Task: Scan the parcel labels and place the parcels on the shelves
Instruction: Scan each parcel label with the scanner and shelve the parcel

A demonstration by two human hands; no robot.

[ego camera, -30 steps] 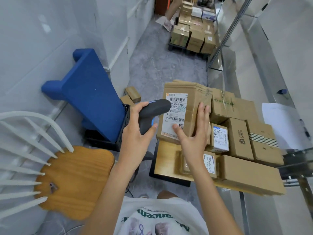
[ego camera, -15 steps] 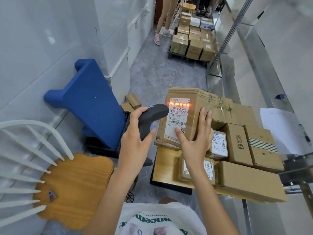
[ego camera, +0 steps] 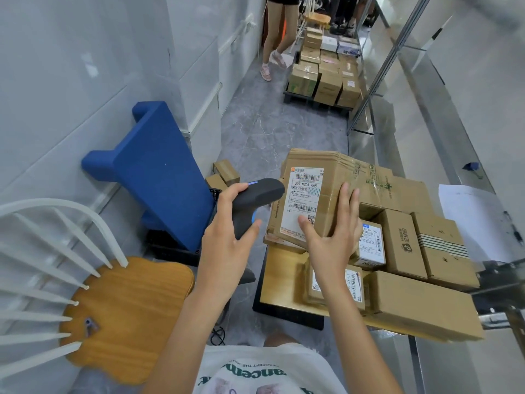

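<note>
A brown cardboard parcel (ego camera: 332, 177) with a white shipping label (ego camera: 303, 203) stands tilted up on edge at the left of a pile of parcels. My right hand (ego camera: 331, 234) holds it from the front, thumb on the label's lower part and fingers spread up over the cardboard. My left hand (ego camera: 227, 237) grips a black handheld scanner (ego camera: 255, 200), its nose close to the label's left edge. A small blue light shows on top of the scanner. No red beam shows on the label.
Several more parcels (ego camera: 397, 240) lie on a low wooden platform (ego camera: 279, 282). A wooden chair (ego camera: 122, 314) sits at lower left, a blue padded piece (ego camera: 159, 172) leans on the wall. Metal shelving (ego camera: 426, 137) runs along the right. A pallet of boxes (ego camera: 326, 78) and a person's legs (ego camera: 277, 44) are far down the aisle.
The red scan line that lay on the label half a second ago is gone. The parcel has been tipped more upright, and my view has lifted to show more of the aisle.
</note>
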